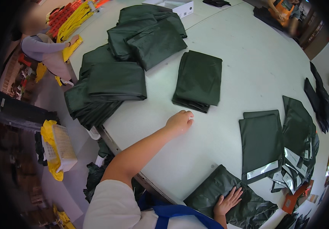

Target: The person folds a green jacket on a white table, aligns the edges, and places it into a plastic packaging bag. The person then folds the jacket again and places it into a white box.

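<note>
My left hand (179, 123) is closed over the white table, its fingers curled in; whatever they hold, if anything, is hidden. Just beyond it lies a small stack of folded dark green waterproof-looking fabric pieces (198, 78), apart from the hand. My right hand (228, 201) lies flat with spread fingers on a crumpled, partly folded dark green sheet (214, 189) at the near edge. To the right of that sheet are flat dark green pouches (262, 141), the front one with a clear strip along its lower end.
Large piles of folded dark green pieces (116, 81) cover the left side of the table (248, 72). More green pouches (297, 122) are heaped at right. A white box (172, 7) stands far back. Two other people work at far left and far right. A white basket (63, 147) holds yellow fabric.
</note>
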A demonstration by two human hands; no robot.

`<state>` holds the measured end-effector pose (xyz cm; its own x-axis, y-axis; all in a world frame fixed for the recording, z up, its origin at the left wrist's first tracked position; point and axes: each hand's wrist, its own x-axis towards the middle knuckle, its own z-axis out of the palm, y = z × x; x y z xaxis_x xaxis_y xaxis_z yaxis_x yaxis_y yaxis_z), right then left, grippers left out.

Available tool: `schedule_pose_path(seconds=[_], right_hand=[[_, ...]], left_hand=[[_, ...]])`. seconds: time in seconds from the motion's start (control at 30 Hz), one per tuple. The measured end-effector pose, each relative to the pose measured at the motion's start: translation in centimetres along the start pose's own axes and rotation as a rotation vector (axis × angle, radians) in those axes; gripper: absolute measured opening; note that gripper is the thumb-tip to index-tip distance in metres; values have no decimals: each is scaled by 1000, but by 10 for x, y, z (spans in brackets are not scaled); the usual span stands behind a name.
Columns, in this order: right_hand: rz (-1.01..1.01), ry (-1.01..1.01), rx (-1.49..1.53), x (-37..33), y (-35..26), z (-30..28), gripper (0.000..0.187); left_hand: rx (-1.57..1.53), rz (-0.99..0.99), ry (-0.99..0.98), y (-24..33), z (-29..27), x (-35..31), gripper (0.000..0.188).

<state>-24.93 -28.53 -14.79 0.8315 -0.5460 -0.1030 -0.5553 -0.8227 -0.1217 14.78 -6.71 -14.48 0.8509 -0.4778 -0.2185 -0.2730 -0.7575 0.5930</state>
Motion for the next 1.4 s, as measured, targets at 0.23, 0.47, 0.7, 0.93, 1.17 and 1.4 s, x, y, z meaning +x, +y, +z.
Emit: schedule_pose_path(seconds=[0.23,0.47,0.7,0.93,1.17,1.4], right_hand=[[11,-126,48,6,-4,-20,71],[-117,32,845,97,-77,-101,77],[325,55,868,206,-125,-2,106],[477,-125,1135,197,-135,-19,98],[216,-387,1560,170,-113,-88,63],[222,-195,1573,67,2,-199,64]], left_hand=[[412,396,259,34,-14,35,73],[340,345,79,64,52,-32,86],[85,260,363,63,14,-60,56],[-832,-505,-90,-40,-28,-19,53],[-1476,-366,-321,-8,-49,-80,59],[-1553,0,-503,131,-39,-168,72]])
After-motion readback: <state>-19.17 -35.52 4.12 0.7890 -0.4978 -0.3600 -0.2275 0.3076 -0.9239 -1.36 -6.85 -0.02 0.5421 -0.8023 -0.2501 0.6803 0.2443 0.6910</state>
